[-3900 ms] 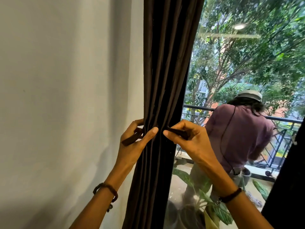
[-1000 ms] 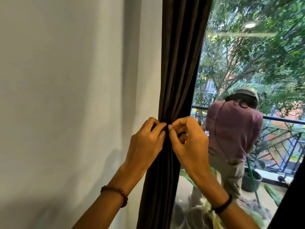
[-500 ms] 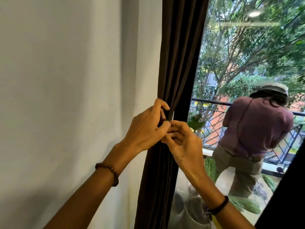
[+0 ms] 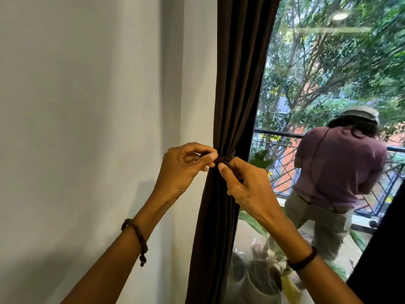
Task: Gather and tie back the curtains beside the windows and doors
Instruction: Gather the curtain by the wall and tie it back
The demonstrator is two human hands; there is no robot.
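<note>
Item: curtain [image 4: 236, 95], dark brown, hanging between the wall [image 4: 87, 106] and the window [image 4: 328, 73], gathered into one bundle and cinched at its waist by a tie [image 4: 227, 160] of like cloth
Handling, by your judgement: soft, pliant, light enough to squeeze; folds likely to spread if you slacken
Tie: thin, limp, apt to slip
Grip: your left hand [image 4: 182, 170] pinches one end at the curtain's wall side; your right hand [image 4: 247, 191] pinches the other just beside it, at the curtain's front
Take hold close to where the ends cross, pulling both taut
</note>
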